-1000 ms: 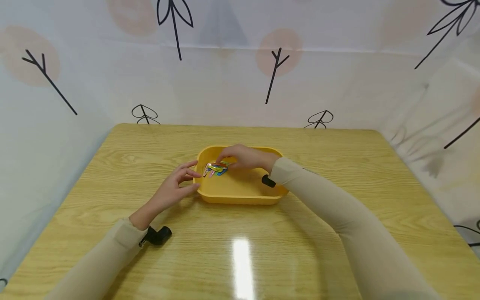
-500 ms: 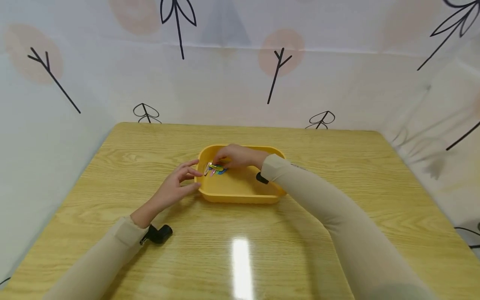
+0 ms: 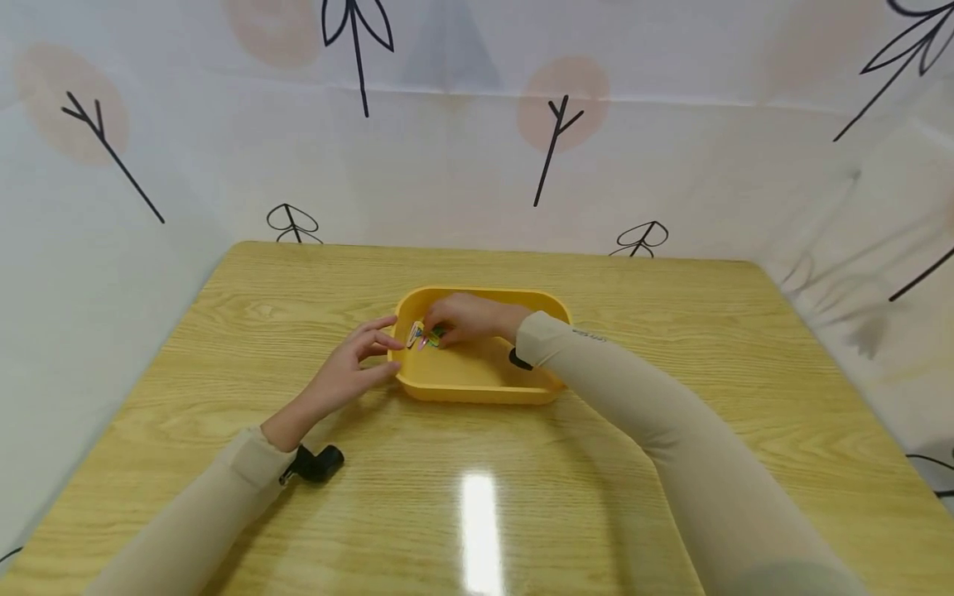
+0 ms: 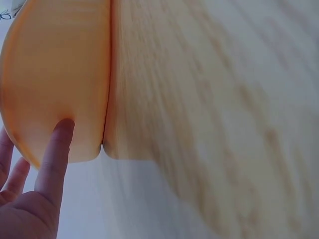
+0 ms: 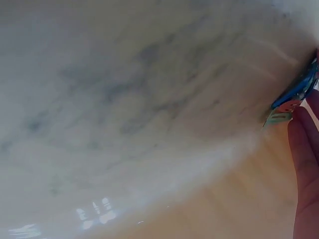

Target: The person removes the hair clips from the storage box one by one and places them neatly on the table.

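Several colourful hair clips (image 3: 415,334) lie in the left part of a yellow plastic tray (image 3: 484,395). Over them, my right hand (image 3: 468,316) reaches down with curled fingers, partly hiding the pile. In the right wrist view its fingers (image 5: 304,149) pinch blue, red and green clips (image 5: 295,97) at the right edge. My left hand (image 3: 346,368) holds the tray's left end. One of its digits (image 4: 56,157) presses the outer wall in the left wrist view, while others lie at the rim.
The tray stands on a wood-grain table (image 3: 298,290), whose far edge meets a white patterned cloth (image 3: 447,165). Each wrist carries a small black camera, the left one (image 3: 316,464) low over the table. A light reflection crosses the table's front.
My right hand has moved slightly left and lower onto the hair clips, and its fingers have drawn in, covering more of them. My left hand stays at the tray's left end.
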{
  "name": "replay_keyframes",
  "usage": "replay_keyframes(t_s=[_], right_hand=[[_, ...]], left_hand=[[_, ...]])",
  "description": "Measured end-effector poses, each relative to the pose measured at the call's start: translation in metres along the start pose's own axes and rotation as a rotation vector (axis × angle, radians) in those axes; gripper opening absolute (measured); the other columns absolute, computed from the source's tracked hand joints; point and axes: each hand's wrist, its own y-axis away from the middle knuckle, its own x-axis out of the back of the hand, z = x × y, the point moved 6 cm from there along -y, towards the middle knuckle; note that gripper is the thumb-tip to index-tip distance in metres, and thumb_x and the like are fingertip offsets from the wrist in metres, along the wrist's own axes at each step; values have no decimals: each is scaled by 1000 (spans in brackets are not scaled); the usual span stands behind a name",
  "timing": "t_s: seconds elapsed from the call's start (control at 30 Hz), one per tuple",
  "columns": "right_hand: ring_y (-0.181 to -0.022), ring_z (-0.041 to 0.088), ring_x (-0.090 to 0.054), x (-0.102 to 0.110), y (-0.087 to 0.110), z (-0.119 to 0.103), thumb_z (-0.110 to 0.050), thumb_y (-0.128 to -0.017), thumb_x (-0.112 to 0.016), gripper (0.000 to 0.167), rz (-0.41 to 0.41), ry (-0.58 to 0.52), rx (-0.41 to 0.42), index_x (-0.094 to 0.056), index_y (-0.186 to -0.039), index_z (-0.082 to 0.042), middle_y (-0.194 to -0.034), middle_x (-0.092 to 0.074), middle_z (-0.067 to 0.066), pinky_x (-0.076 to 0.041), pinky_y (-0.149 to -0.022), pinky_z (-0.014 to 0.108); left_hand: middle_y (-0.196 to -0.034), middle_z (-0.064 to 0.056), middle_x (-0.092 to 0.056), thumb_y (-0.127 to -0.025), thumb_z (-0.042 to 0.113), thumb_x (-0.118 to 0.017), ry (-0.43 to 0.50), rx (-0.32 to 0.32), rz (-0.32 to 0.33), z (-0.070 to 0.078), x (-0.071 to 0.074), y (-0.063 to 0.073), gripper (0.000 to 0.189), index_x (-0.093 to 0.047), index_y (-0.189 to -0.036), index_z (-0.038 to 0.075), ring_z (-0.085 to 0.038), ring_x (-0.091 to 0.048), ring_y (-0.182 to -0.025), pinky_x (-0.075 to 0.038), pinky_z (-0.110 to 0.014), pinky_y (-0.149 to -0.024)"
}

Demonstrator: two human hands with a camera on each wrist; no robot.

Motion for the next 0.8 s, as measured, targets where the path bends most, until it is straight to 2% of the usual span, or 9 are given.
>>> replay_keyframes(t_s=[0.13,0.33,0.6,0.8], right_hand=[[-90,16,-57,0,-1,0,-19,-85,-70,20,-7,21,-25,-70,-100,-5,-98,-65,5,-46,-85,28],[-84,16,-56,-1,-1,-2,-23,-87,-67,19,-15,44,-26,-72,-94,-6,-89,-64,2,-46,-82,28],[-91,19,-55,2,0,-3,-5,-86,-63,15,26,19,0,-69,-100,-2,-99,-62,7,-46,-86,30],[-95,16,-56,-4,-3,-5,-11,-88,-64,16,0,-13,12,-69,-102,-4,-102,-62,5,-44,-88,26]], left_hand=[[-147,-8,-30,-89,11,-64,3,6,1,0,0,-1,26,-58,-109,-3,-37,-47,-116,-46,-46,-92],[-147,-8,-30,-89,12,-64,-2,14,7,0,1,-1,25,-58,-109,-3,-36,-47,-116,-46,-45,-93],[-147,-8,-30,-89,9,-64,-3,20,4,1,0,0,24,-58,-108,-3,-37,-46,-116,-45,-47,-92],[-147,-7,-30,-89,10,-63,0,17,0,-1,0,0,24,-58,-108,-3,-37,-47,-117,-46,-46,-92]])
